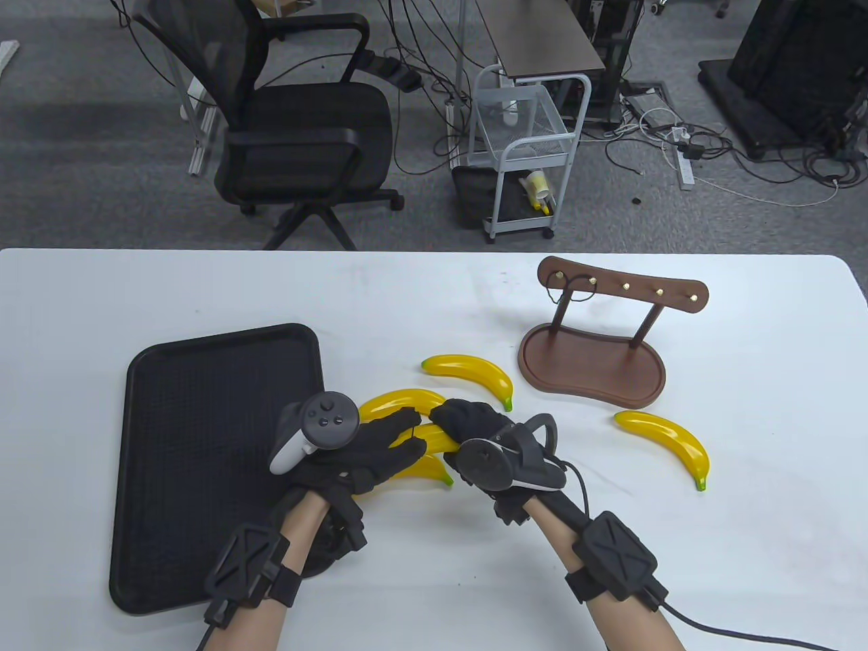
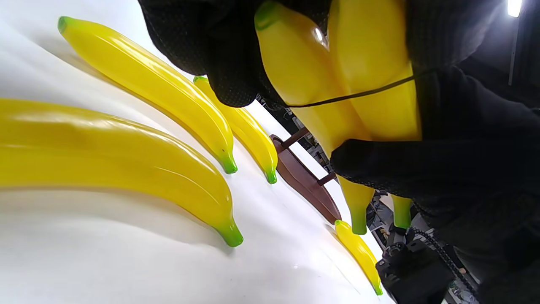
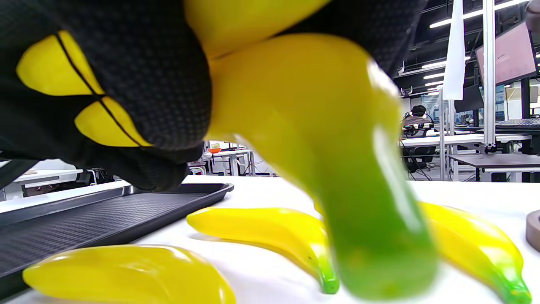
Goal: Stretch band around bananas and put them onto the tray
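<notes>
Big white counter [image 1: 678,508] with a black tray [image 1: 203,407] on the left side, nothing on it yet. Over on the right there's a brown wooden hook stand [image 1: 597,339], and one thin dark loop seems to hang off a peg there, probably a spare band, hard to say.

Bananas: the two being worked on are the held pair [image 2: 337,84], lifted just off the counter right beside the tray's right edge. Loose ones lie around them, one under the hands [image 1: 400,403], one just beyond [image 1: 475,373] and one well off to the right [image 1: 671,441].

Left hand [image 1: 366,451] comes in from the tray side, its fingers [image 2: 228,63] wrapped over the pair. Right hand [image 1: 475,427] has its fingers [image 3: 147,84] curled round the same pair from the other side.

The band [image 2: 358,93] is a thin black line, already drawn across both bananas in the left wrist view, and the right wrist view shows it crossing yellow between the gloves too. Can't tell if it's fully seated or a finger is hooked in it.

So I'd say banding is about done; what's left is letting go of the band and moving the bundle onto the tray.
</notes>
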Action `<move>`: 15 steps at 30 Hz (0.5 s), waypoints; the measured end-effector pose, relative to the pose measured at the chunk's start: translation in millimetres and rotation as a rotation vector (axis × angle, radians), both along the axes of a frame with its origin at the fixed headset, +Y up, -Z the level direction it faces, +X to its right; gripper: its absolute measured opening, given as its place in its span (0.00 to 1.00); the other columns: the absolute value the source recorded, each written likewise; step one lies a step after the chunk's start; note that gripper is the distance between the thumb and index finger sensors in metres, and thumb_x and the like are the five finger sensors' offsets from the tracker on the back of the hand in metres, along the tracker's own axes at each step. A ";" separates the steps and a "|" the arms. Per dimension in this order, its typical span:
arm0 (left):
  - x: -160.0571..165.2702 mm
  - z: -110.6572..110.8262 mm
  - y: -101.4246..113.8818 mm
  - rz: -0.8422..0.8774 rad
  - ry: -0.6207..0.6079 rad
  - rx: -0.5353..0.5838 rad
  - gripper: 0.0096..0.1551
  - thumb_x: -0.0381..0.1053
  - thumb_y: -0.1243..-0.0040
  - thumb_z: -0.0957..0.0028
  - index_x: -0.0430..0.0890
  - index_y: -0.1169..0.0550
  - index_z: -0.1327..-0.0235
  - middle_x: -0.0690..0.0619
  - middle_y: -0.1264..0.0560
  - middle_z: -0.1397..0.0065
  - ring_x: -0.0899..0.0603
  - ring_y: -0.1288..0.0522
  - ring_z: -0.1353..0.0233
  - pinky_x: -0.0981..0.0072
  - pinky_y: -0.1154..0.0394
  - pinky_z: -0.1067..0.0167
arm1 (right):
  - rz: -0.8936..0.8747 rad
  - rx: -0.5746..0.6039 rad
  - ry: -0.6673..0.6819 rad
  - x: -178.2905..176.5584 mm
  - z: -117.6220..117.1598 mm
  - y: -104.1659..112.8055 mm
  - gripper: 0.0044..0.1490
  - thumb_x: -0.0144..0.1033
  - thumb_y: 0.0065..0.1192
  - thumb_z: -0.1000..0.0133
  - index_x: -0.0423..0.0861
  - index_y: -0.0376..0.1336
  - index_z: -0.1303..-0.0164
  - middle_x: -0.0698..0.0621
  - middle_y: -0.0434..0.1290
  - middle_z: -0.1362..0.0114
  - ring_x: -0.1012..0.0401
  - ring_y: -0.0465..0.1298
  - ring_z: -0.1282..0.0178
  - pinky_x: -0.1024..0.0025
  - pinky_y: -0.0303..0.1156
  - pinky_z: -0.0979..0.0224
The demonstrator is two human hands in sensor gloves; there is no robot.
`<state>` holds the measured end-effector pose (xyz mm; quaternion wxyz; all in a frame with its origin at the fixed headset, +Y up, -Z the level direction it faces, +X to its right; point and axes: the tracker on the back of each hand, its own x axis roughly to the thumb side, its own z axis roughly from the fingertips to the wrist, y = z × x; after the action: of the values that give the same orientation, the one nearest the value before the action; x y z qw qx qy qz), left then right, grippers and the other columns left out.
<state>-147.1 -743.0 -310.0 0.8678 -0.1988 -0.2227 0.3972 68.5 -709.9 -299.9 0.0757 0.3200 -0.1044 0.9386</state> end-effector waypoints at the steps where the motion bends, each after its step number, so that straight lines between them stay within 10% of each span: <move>1: -0.2 0.0 0.2 0.003 0.001 0.000 0.48 0.70 0.52 0.40 0.41 0.39 0.15 0.42 0.30 0.16 0.34 0.30 0.18 0.40 0.39 0.20 | -0.010 -0.010 0.000 0.1 -0.3 -0.6 0.43 0.40 0.79 0.51 0.43 0.61 0.27 0.43 0.71 0.25 0.46 0.78 0.34 0.54 0.79 0.36; 15: -2.9 0.0 5.0 0.014 0.032 0.030 0.46 0.69 0.48 0.37 0.43 0.41 0.14 0.43 0.32 0.14 0.35 0.32 0.17 0.41 0.40 0.19 | -0.040 -0.094 0.043 10.2 -3.6 4.9 0.47 0.45 0.70 0.46 0.45 0.52 0.19 0.42 0.63 0.19 0.45 0.71 0.26 0.49 0.73 0.31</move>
<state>-150.0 -737.9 -310.0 0.8714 -0.1778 -0.2162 0.4029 78.7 -705.0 -303.6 0.1119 0.3342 -0.0648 0.9336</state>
